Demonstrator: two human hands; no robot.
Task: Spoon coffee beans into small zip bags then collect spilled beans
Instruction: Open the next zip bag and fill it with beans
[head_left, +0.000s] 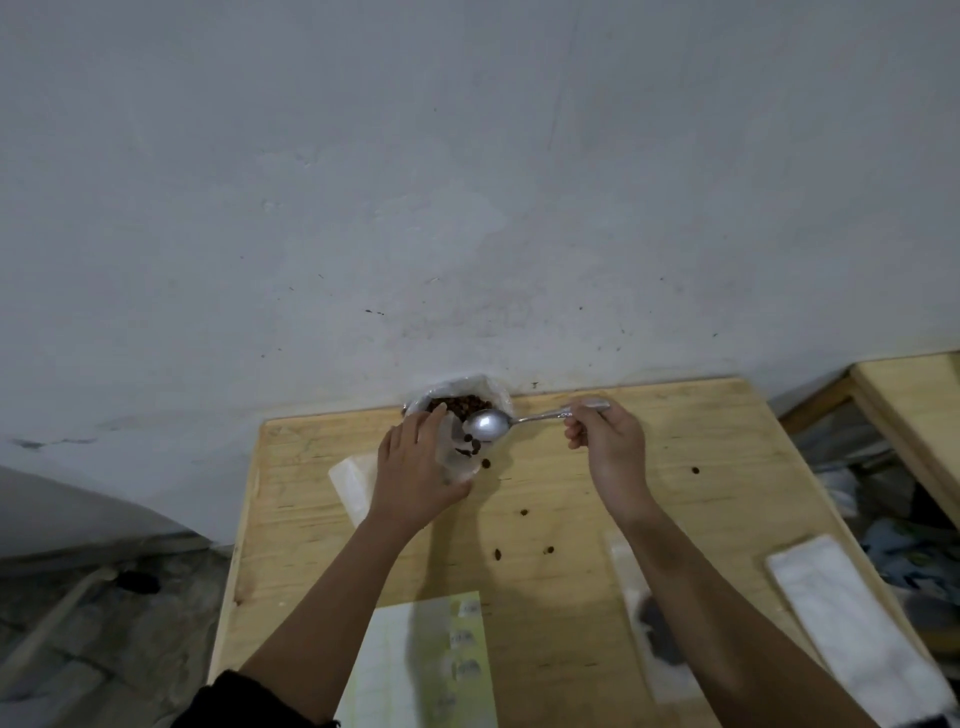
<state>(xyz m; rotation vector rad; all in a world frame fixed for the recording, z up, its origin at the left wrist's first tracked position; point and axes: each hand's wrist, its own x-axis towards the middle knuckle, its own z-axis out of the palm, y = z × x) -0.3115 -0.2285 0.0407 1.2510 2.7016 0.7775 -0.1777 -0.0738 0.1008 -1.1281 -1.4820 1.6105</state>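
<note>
Wooden table (571, 597) fills the lower frame. Nearest, bottom centre: green-and-white paper sheet (415, 665). Lower right: flat zip bag with dark contents (654, 629), partly under the right forearm, and a white pouch (852, 623) beside it. Mid-table: loose beans (523, 512), scattered. Further: left hand (415, 467) grips small zip bag (460, 460), a few beans inside. Right hand (605, 434) pinches spoon (491, 423) by the handle; long axis left-right, bowl pointing left at the bag. Against the wall: open sack of beans (462, 402).
</note>
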